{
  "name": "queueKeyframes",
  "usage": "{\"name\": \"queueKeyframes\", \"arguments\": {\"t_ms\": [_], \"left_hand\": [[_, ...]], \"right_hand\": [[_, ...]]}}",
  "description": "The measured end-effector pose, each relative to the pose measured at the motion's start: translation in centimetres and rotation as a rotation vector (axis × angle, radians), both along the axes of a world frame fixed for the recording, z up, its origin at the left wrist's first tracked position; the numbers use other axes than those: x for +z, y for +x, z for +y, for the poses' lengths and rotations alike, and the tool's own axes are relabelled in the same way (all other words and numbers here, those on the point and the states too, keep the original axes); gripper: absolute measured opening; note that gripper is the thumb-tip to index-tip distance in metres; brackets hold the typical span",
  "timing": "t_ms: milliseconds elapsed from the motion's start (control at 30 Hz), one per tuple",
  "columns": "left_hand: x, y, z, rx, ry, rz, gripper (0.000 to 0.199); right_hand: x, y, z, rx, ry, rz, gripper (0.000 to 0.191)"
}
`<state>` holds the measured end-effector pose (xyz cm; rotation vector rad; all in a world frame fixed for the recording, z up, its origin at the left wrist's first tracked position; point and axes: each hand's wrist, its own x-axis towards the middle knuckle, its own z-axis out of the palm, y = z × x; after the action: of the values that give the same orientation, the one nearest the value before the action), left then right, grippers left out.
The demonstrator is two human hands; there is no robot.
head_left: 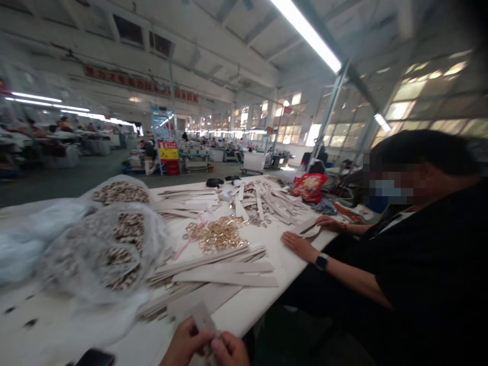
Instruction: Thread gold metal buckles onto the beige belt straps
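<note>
The left hand (186, 344) and right hand (229, 351) gripped a flat pale beige strip (204, 320) at six o'clock, over the white tabletop (247, 305); gold metal rings (215, 235) lay heaped at twelve o'clock.

Stack of beige strips (224, 277) sits straight ahead of the held beige piece (202, 320), left hand (186, 344) and right hand (229, 351), blocking forward reach. Passage right of stack, along table edge (284, 287). Left of stack: clear plastic bag of striped pieces (102, 249). Beyond stack: gold metal rings (215, 234). Farther right: co-worker's hands (301, 245).
</note>
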<state>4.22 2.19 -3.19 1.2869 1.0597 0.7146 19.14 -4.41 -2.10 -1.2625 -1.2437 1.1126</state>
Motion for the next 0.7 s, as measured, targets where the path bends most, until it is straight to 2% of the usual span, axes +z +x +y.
{"name": "queueKeyframes", "arguments": {"t_ms": [100, 233, 433, 533, 700], "left_hand": [[2.3, 0.4, -0.7, 0.022, -0.053, -0.102, 0.039], [4.0, 0.2, -0.7, -0.068, -0.14, -0.219, 0.033], [3.8, -0.4, -0.4, -0.02, -0.105, -0.305, 0.028], [3.5, -0.2, -0.3, 0.032, -0.084, -0.283, 0.028], [3.4, 0.1, -0.7, 0.043, -0.103, -0.235, 0.031]], "right_hand": [[-1.4, -1.2, -0.5, -0.071, -0.079, 0.16, 0.044], [-1.5, -0.7, -0.5, -0.079, -0.151, 0.22, 0.044], [-1.6, -0.8, -0.9, -0.114, -0.175, 0.176, 0.047], [-2.1, -1.2, -1.1, -0.161, -0.191, 0.126, 0.048], [-2.4, -1.2, -1.3, -0.237, -0.217, 0.028, 0.05]]}}
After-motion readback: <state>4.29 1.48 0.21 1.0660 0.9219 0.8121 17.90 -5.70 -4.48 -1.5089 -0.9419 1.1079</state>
